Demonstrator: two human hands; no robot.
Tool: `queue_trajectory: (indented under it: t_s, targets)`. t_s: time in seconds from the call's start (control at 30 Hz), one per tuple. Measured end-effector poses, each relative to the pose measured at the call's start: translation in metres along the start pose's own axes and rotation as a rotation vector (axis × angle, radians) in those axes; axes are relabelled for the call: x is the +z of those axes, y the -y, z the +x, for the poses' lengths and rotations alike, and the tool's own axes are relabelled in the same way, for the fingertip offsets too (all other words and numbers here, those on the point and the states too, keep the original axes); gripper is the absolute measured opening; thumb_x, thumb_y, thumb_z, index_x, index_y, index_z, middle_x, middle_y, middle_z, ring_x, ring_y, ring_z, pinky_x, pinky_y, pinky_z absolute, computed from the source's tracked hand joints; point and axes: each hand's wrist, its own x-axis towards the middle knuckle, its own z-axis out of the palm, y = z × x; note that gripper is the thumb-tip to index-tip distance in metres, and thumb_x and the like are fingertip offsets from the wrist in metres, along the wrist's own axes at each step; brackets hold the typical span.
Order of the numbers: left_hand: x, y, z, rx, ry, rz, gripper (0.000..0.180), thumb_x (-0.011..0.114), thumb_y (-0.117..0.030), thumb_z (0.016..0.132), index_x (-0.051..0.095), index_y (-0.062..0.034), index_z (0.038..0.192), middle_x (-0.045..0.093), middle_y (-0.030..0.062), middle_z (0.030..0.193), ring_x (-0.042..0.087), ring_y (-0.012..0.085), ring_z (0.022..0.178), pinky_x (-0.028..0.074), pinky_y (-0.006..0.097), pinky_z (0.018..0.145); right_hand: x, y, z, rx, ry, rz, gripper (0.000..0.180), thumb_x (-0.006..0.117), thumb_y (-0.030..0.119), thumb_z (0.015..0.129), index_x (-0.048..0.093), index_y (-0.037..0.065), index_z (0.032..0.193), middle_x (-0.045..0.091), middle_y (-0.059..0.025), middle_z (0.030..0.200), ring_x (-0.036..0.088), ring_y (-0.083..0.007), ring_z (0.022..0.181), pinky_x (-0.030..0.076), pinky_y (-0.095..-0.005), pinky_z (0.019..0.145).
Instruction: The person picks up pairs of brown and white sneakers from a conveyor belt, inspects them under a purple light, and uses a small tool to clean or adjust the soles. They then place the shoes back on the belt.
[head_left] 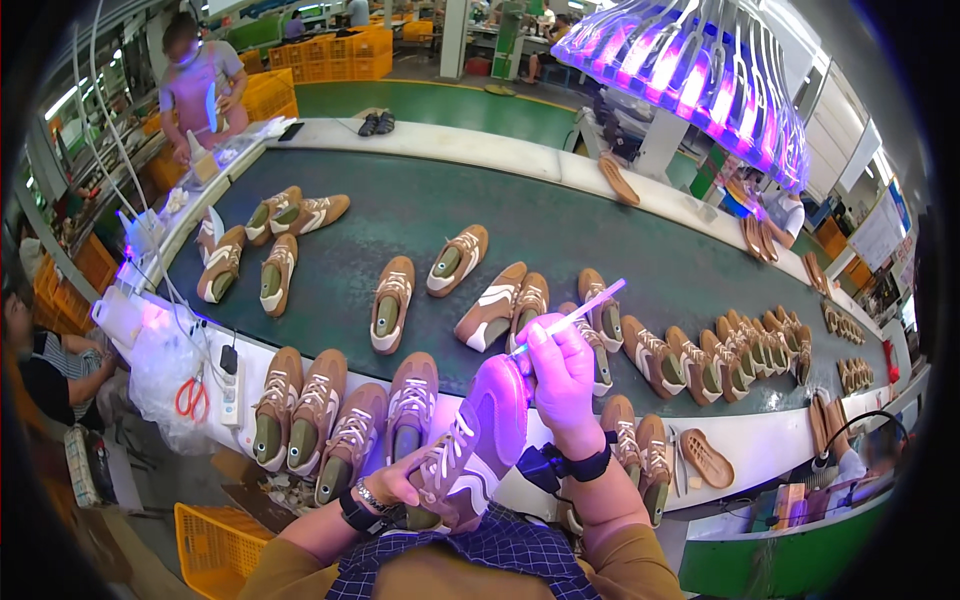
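My left hand [396, 482] grips a brown suede sneaker [497, 420] with white stripes and white laces near the heel end, its toe tilted up and away from me. Pinched in my right hand [562, 372] is a slim pale pen-like stick [600, 299]; whether it is a brush or a pen cannot be told. Its lower tip is at the edge of the sneaker's toe, and my right fingers lie close beside the sole. Purple light tints that hand and the toe. Just left of the held sneaker, a row of similar sneakers [319, 400] stands on the white ledge.
Many more sneakers [393, 305] with green inserts stand across the dark conveyor belt [400, 200]. Loose brown soles [707, 458], red-handled scissors [192, 398] and a power strip [229, 388] lie on the white ledge. A purple-lit lamp hood [690, 80] hangs overhead. A co-worker [200, 85] stands at far left.
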Motion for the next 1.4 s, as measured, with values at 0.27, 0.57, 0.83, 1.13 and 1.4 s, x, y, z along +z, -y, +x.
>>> queue_trajectory:
  t_s: [0.27, 0.57, 0.83, 1.13, 1.4]
  targets:
    - [0.002, 0.001, 0.003, -0.001, 0.016, 0.012, 0.11, 0.078, -0.017, 0.049, 0.014, -0.0012, 0.137, 0.041, 0.009, 0.124, 0.043, 0.0191, 0.115, 0.032, 0.032, 0.099, -0.002, 0.004, 0.004, 0.065, 0.023, -0.077, 0.013, 0.049, 0.013, 0.089, 0.055, 0.002, 0.084, 0.049, 0.0028, 0.062, 0.043, -0.0021, 0.054, 0.035, -0.0183, 0.049]
    - [0.014, -0.001, 0.01, 0.068, 0.011, -0.095, 0.105, 0.075, -0.007, 0.046, 0.019, 0.0017, 0.134, 0.041, 0.0111, 0.126, 0.041, 0.0223, 0.119, 0.03, 0.035, 0.101, -0.004, -0.001, 0.006, 0.088, 0.009, -0.074, 0.012, 0.05, 0.012, 0.089, 0.055, 0.002, 0.083, 0.049, 0.003, 0.061, 0.043, -0.0019, 0.052, 0.034, -0.0182, 0.047]
    - [0.012, -0.003, 0.012, -0.057, -0.034, 0.058, 0.116, 0.077, -0.023, 0.046, 0.011, -0.0021, 0.139, 0.031, 0.0105, 0.135, 0.033, 0.0207, 0.124, 0.024, 0.033, 0.104, -0.009, -0.006, 0.003, 0.034, 0.021, 0.05, 0.012, 0.047, 0.009, 0.089, 0.054, 0.002, 0.082, 0.051, 0.0013, 0.067, 0.043, -0.002, 0.053, 0.035, -0.0177, 0.048]
    - [0.012, -0.002, 0.014, -0.058, -0.028, 0.036, 0.115, 0.078, -0.024, 0.047, 0.011, -0.0014, 0.138, 0.035, 0.0115, 0.132, 0.037, 0.0221, 0.122, 0.027, 0.034, 0.103, -0.011, -0.012, 0.005, 0.026, -0.019, 0.033, 0.012, 0.048, 0.011, 0.089, 0.053, 0.003, 0.082, 0.049, 0.0017, 0.067, 0.041, -0.0014, 0.051, 0.032, -0.017, 0.046]
    - [0.019, -0.001, 0.015, -0.041, -0.065, 0.007, 0.113, 0.078, -0.023, 0.047, 0.014, -0.0011, 0.138, 0.037, 0.0105, 0.13, 0.039, 0.0215, 0.12, 0.029, 0.033, 0.102, -0.02, -0.019, -0.001, -0.031, -0.007, 0.057, 0.011, 0.047, 0.008, 0.088, 0.053, 0.001, 0.083, 0.051, -0.0018, 0.077, 0.044, -0.002, 0.058, 0.035, -0.0172, 0.05]
